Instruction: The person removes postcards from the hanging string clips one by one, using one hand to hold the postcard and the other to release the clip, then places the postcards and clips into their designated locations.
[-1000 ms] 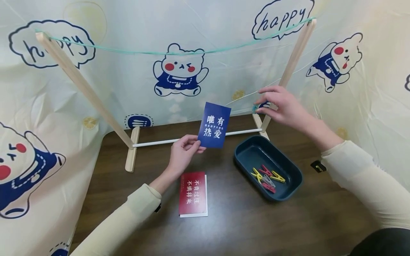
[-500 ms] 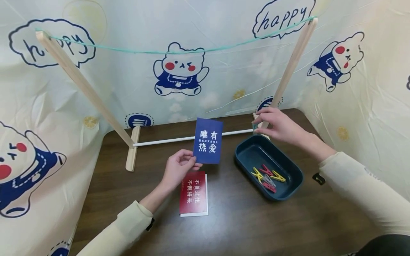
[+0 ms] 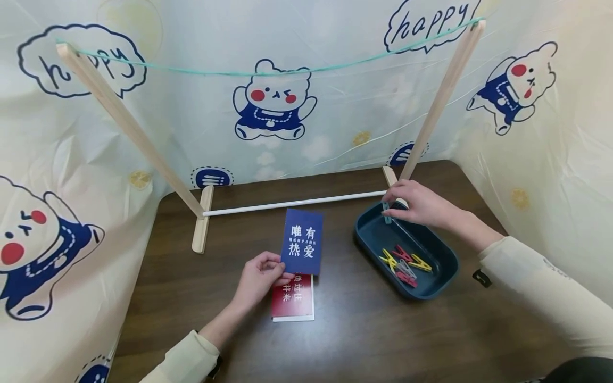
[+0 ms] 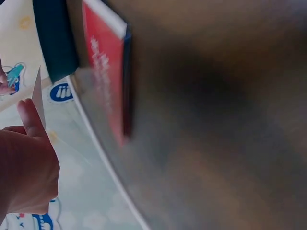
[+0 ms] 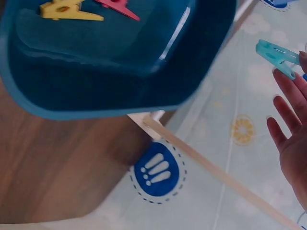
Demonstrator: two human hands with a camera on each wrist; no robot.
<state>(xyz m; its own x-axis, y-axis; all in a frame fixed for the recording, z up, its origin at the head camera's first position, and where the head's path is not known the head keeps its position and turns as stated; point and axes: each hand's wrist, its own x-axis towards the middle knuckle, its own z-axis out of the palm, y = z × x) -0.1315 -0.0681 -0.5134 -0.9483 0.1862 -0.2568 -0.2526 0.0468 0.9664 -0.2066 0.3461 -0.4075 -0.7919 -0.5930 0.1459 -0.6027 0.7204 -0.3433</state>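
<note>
My left hand [image 3: 258, 279] pinches a blue card [image 3: 303, 242] with white characters by its lower left corner. The card overlaps a stack of cards topped by a red one [image 3: 293, 300] in the head view. Between thumb and fingertips, my right hand [image 3: 419, 203] holds a teal clothespin [image 5: 277, 56] over the far left end of a dark blue plastic bin [image 3: 438, 255]. Several yellow, red and grey clothespins [image 3: 406, 264] lie in that bin. From the left wrist, the card [image 4: 39, 98] shows nearly edge-on.
Behind the bin stands a wooden frame with a left post [image 3: 129, 127], a right post [image 3: 442, 101] and a white bottom rod [image 3: 297, 203]. A green string [image 3: 210, 73] sags between the post tops. Printed cloth [image 3: 335, 122] hangs around the brown table [image 3: 364, 340].
My left hand has brought the blue card down and slightly left, over the red card. My right hand has lowered the teal clothespin to the bin's far end.
</note>
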